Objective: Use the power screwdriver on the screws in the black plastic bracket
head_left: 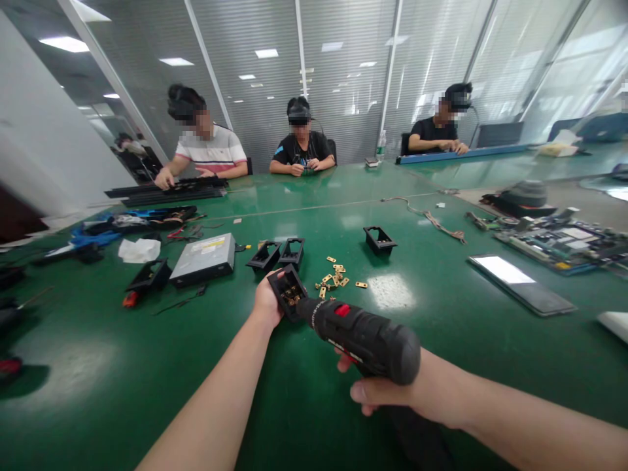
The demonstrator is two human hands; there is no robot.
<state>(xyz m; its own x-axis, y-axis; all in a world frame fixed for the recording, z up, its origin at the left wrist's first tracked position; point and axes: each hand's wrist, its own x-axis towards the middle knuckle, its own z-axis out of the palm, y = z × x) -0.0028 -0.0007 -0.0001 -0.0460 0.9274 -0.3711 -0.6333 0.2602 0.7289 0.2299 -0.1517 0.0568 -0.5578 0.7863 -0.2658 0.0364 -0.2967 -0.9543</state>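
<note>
My left hand (267, 302) grips a black plastic socket housing (280, 280), tilted so its open side faces me, with brass parts (292, 297) inside. Wrapped around the handle of a black cordless drill (363, 337) is my right hand (392, 392). The drill's nose points left and meets the housing's right edge; its tip is hidden. Just beyond lie several small brass plates (336, 278), loose on the green table (314, 418). Two similar black housings (293, 252) stand behind my left hand, and another black housing (379, 242) sits farther right.
A silver disc drive (203, 258) and white tissue (140, 250) lie to the left. On the right are a flat dark panel (520, 284), circuit boards (569, 242) and a cable (444, 226). Three people sit across the table, their hands on other parts.
</note>
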